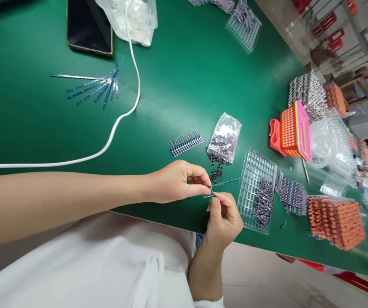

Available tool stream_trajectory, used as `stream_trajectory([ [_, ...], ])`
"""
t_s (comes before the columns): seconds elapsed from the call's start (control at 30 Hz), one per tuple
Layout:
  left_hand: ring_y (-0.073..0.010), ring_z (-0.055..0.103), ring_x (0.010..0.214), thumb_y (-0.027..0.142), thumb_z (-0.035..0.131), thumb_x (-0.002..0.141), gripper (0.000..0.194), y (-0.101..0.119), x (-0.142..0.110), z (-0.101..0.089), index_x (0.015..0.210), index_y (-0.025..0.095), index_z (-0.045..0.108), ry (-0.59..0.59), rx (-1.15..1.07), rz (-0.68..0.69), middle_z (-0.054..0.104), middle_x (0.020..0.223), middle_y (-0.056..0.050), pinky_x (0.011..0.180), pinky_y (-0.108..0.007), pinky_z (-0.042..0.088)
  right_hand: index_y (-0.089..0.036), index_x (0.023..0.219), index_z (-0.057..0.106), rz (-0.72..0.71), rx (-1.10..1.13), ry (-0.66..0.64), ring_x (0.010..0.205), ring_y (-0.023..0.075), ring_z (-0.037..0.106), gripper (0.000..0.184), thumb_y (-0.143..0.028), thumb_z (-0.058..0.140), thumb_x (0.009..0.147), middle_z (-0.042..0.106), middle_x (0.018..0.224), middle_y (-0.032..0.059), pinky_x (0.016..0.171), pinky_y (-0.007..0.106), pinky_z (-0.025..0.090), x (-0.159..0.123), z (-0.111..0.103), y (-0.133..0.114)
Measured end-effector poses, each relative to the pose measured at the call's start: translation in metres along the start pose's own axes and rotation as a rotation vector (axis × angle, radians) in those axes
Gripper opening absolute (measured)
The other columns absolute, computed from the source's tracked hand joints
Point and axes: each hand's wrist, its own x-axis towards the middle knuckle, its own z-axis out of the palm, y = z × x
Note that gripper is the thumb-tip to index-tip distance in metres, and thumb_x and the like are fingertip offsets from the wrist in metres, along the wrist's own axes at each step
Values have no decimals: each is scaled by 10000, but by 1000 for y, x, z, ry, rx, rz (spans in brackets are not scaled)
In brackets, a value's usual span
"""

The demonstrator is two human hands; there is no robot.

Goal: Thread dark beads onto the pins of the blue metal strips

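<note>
My left hand (182, 182) is closed in a pinch on a small circuit-board strip near the table's front edge. A thin blue strip (227, 182) stretches from the fingertips towards the clear tray. Just below, my right hand (224, 218) pinches with thumb and forefinger at the left fingertips. What it grips is too small to make out. Small dark round parts (216, 171) spill from a clear plastic bag (225, 136) behind the hands. A strip of boards with wire legs (186, 143) lies to the bag's left. To the right stands a clear compartment tray (248, 188) holding a heap of wired parts (263, 203).
A white cable (115, 128) curves across the green table (184, 68). Fanned blue strips (97, 85) and a phone (89, 28) lie at left. Rightward are stacked wired boards (293, 196), orange stacked pieces (336, 222) and an orange basket (291, 130).
</note>
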Motion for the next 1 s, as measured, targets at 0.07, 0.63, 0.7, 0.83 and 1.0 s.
stream_trajectory([
  [0.07, -149, 657, 773, 340, 696, 831, 166, 0, 0, 0, 863, 183, 737, 0, -2, -6, 749, 814, -1, 732, -247, 499, -169, 884, 674, 1, 16, 6, 624, 124, 590, 78, -239, 641, 897, 598, 751, 9, 522, 255, 472, 0, 0, 0],
  [0.63, -137, 633, 747, 335, 689, 830, 176, 0, -1, 0, 852, 167, 735, -7, 9, -13, 726, 776, -1, 715, -235, 491, -189, 884, 700, 54, 108, -20, 626, 110, 566, 42, -200, 660, 889, 606, 777, 4, 525, 239, 434, 0, -1, -2],
  [0.7, -139, 635, 750, 336, 692, 826, 176, 1, -1, 0, 847, 166, 734, -18, -2, -32, 726, 778, -2, 712, -235, 491, -195, 892, 702, 82, 182, -54, 588, 93, 543, 45, -192, 657, 892, 598, 780, -4, 506, 231, 414, 1, -3, -2],
  [0.83, -142, 641, 764, 326, 693, 819, 170, 5, -2, 0, 833, 160, 726, -19, -24, -66, 729, 790, -9, 709, -233, 491, -208, 899, 703, 152, 307, -129, 563, 82, 522, 53, -198, 651, 901, 569, 760, -16, 488, 222, 385, 3, -5, -2],
  [1.0, -141, 637, 751, 310, 690, 811, 153, 7, -4, 2, 818, 158, 712, -6, -25, -73, 720, 779, -6, 694, -233, 489, -209, 893, 701, 194, 348, -162, 560, 82, 515, 55, -225, 650, 906, 557, 755, -16, 486, 220, 374, 4, -7, -2],
])
